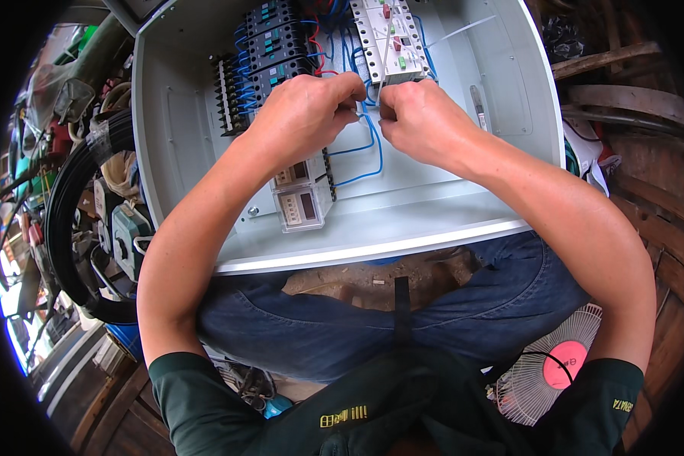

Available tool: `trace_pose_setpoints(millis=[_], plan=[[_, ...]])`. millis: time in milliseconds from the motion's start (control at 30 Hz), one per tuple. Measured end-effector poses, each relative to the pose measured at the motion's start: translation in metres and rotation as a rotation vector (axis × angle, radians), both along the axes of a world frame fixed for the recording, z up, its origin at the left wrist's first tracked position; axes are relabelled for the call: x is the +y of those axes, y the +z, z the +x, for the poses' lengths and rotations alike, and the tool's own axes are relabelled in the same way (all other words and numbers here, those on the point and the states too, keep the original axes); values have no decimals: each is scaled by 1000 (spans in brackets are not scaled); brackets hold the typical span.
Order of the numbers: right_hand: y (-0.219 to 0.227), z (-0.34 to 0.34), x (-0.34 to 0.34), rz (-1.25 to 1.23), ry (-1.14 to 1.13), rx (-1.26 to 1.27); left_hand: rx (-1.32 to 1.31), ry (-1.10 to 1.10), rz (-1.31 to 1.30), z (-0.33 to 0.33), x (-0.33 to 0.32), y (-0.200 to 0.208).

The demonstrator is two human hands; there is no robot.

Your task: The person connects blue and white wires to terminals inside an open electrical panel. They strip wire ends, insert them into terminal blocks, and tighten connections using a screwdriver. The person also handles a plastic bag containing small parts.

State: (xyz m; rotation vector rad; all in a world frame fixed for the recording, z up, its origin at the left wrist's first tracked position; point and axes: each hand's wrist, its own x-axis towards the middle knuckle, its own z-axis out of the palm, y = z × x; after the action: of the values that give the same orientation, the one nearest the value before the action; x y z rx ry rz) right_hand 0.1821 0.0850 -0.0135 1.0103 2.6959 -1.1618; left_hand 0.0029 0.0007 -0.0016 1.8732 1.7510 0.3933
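Note:
Both my hands work inside a light grey metal electrical enclosure (425, 239) across my lap. My left hand (305, 112) is closed in a pinch beside thin blue wires (374, 148); what lies in its fingertips is hidden. Close by on the right, my right hand (427, 118) is also closed, its fingertips at the lower end of a thin white cable tie (386, 64). That tie runs up over a row of white circuit breakers (380, 34). Left of them stand black contactors (270, 42) with blue and red wires.
Nearest me in the enclosure are clear-cased digital timers (302, 209). A black terminal strip (226, 95) sits left, a marker-like pen (479, 106) right. Outside are a black hose coil (57, 220), a fan (543, 372) by my right leg, and wooden pieces (623, 106).

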Motion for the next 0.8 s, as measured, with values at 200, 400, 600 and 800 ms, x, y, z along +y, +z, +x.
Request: trace_pose_setpoints(millis=[200,400,600,800], plan=[[3,-3,-1,28,23,11,46,-23,35,1,0,-3],[-6,-2,-1,42,37,124,100,-120,179,3,-2,-13],[4,-2,5,-119,-39,98,178,-127,273,-3,0,-2],[-9,-4,2,-136,-17,158,241,-118,222,-1,-6,-8]])
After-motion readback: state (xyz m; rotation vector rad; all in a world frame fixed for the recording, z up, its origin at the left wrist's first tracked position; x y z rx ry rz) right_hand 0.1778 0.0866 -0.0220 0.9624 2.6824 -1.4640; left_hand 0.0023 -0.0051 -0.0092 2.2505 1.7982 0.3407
